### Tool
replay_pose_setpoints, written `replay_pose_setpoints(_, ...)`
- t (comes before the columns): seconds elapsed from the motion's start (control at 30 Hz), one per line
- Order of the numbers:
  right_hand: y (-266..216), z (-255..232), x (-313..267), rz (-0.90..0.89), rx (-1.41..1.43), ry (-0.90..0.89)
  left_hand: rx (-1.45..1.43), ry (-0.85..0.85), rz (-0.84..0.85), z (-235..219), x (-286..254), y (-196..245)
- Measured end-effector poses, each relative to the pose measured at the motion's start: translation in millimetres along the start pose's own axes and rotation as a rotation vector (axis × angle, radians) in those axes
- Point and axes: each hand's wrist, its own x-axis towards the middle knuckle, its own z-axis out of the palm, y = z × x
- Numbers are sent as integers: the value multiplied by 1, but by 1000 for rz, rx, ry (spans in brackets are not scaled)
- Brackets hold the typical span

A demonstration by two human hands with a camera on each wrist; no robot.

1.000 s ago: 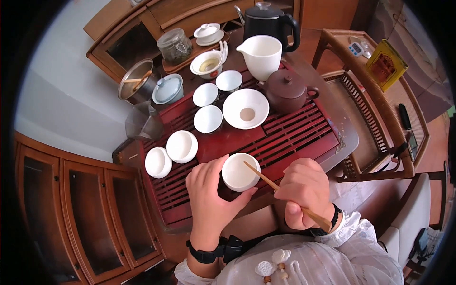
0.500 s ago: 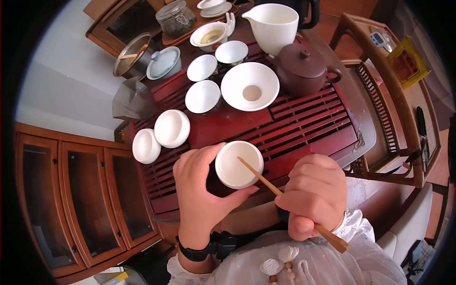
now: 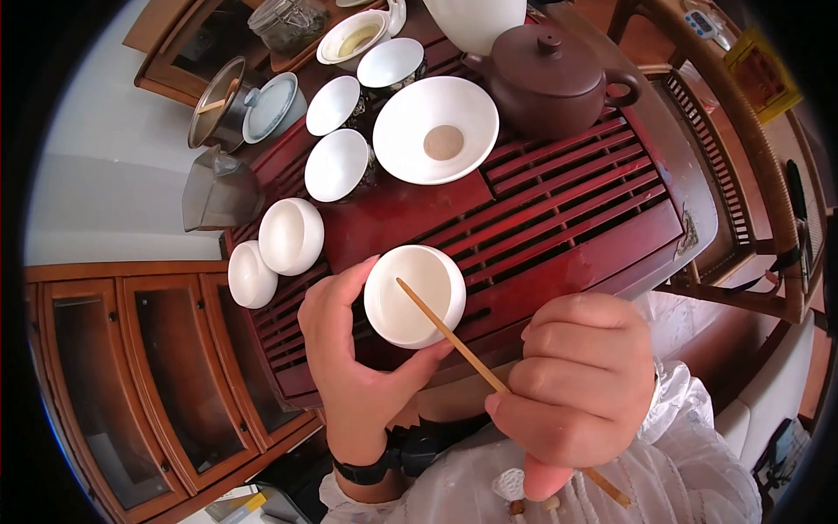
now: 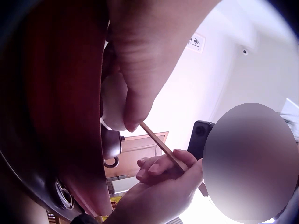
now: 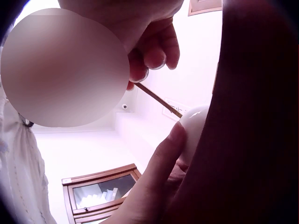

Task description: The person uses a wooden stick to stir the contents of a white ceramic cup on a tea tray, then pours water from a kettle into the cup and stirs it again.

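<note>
My left hand (image 3: 349,362) holds a small white cup (image 3: 429,271) between thumb and fingers, over the front of the slatted tea tray (image 3: 559,284). The cup's mouth is tipped toward the head camera, and its inside looks plain white. In my right hand (image 3: 576,384) is a thin bamboo tea stick (image 3: 449,334), gripped with curled fingers. Its narrow tip sits inside the cup, and its tail sticks out below the fist. The left wrist view shows the cup (image 4: 114,100) partly behind the thumb; the right wrist view shows the stick (image 5: 159,99) reaching the cup's rim.
Two white cups (image 3: 291,236) stand at the tray's left. Behind are several dark-patterned cups (image 3: 339,166), a wide white bowl (image 3: 406,131), and a brown teapot (image 3: 550,92). A grey pitcher (image 3: 223,188) and a lidded bowl (image 3: 272,109) stand back left. A rattan cart (image 3: 772,175) is at right.
The head view has moved closer, so the tea things shift up and left. Both hands keep their holds. The stick's tip has moved a little leftward inside the cup.
</note>
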Motion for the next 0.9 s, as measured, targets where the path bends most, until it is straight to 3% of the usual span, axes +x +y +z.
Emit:
replay_pose_setpoints(0.3,10,6,-7,-13,192,-1,41,-39,85,1,2,1)
replay_pose_setpoints(0.57,10,8,-10,70,209,-17,-236,78,-252,11,-10,4)
replay_pose_setpoints(0.9,9,14,-12,90,9,26,-278,75,-281,12,-10,4)
